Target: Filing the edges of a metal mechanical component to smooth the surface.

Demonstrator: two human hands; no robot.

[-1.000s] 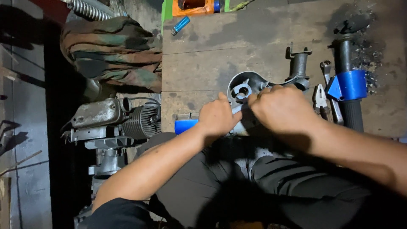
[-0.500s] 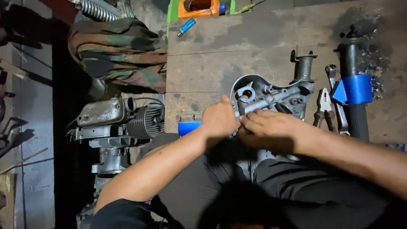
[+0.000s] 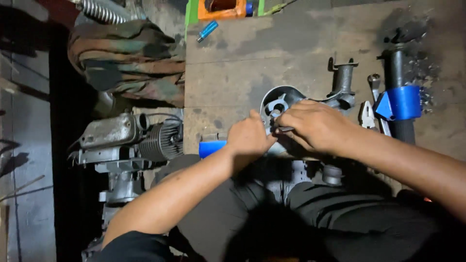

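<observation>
A grey cast-metal housing (image 3: 284,99) with a round opening lies on the worn wooden floor in front of me. My left hand (image 3: 250,136) rests against its near left edge, fingers curled. My right hand (image 3: 315,123) covers the housing's near right side, fingers closed around a small dark part at the opening; what exactly it pinches is hidden. A blue object (image 3: 211,147) pokes out just left of my left wrist.
A small engine (image 3: 131,138) sits at the left beside a camouflage cloth (image 3: 126,60). A dark tube with a blue clamp (image 3: 400,102), pliers (image 3: 367,116) and a wrench (image 3: 374,82) lie at the right. An orange container (image 3: 223,7) and blue handle (image 3: 207,30) lie beyond.
Both hands stayed on the housing. My right hand shifted from on top of it to its near right side, uncovering the round opening and the bracket behind it.
</observation>
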